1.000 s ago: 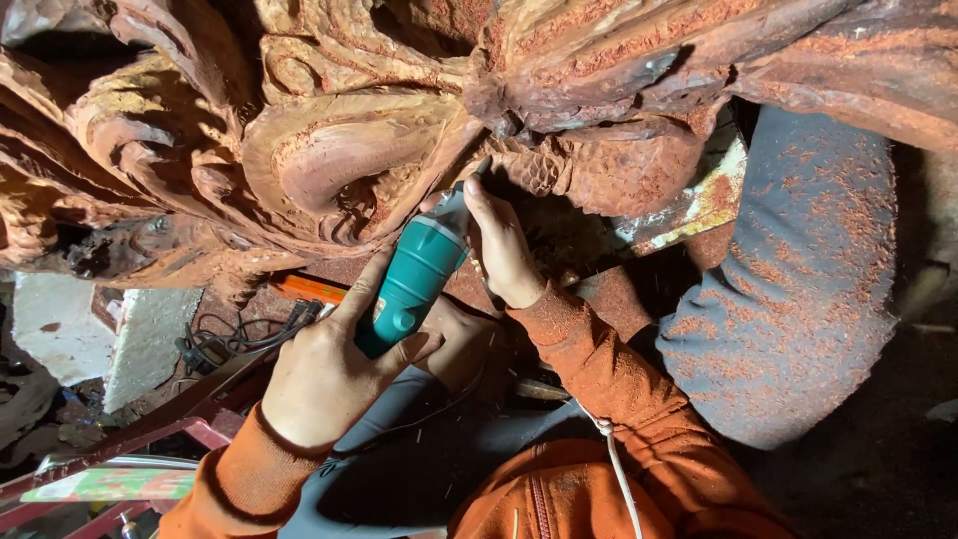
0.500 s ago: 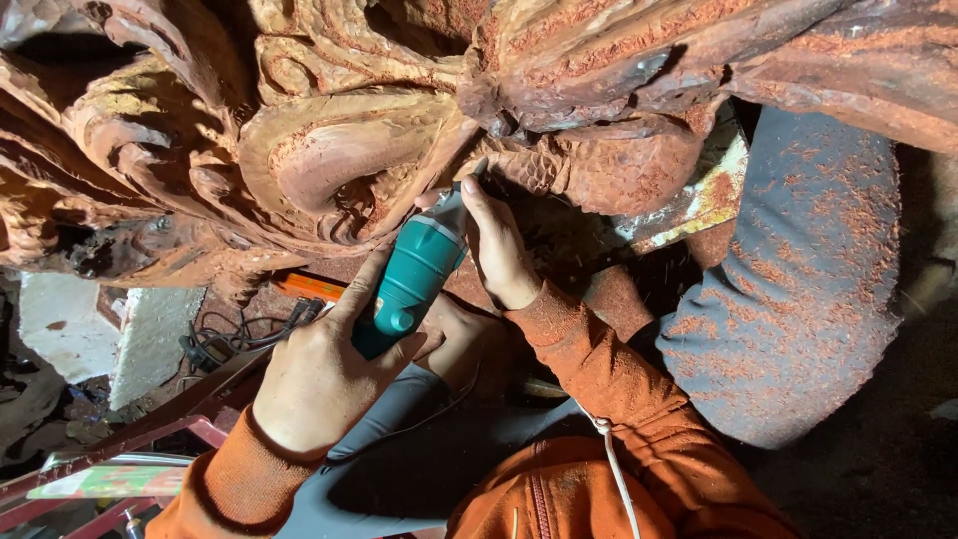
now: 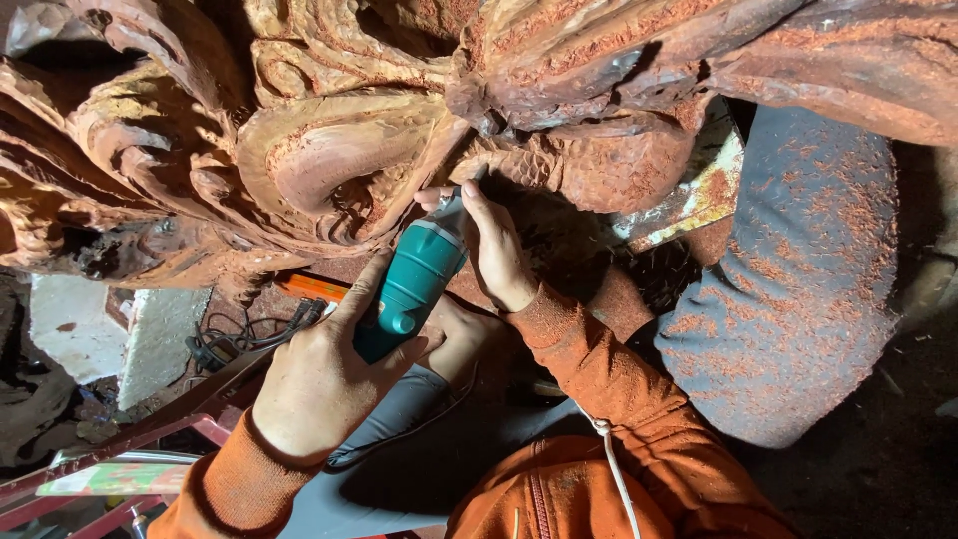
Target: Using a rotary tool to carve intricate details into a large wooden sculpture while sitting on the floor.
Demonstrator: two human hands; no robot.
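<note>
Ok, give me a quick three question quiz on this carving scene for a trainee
1. True or false: both hands grip the teal power tool.
2. Which hand is nearer the tool's working tip? A) left hand B) right hand
3. Fill in: the reddish wooden carving and the person's grey trouser leg are covered in ____.

Key: 1 true; 2 B; 3 reddish wood dust.
</note>
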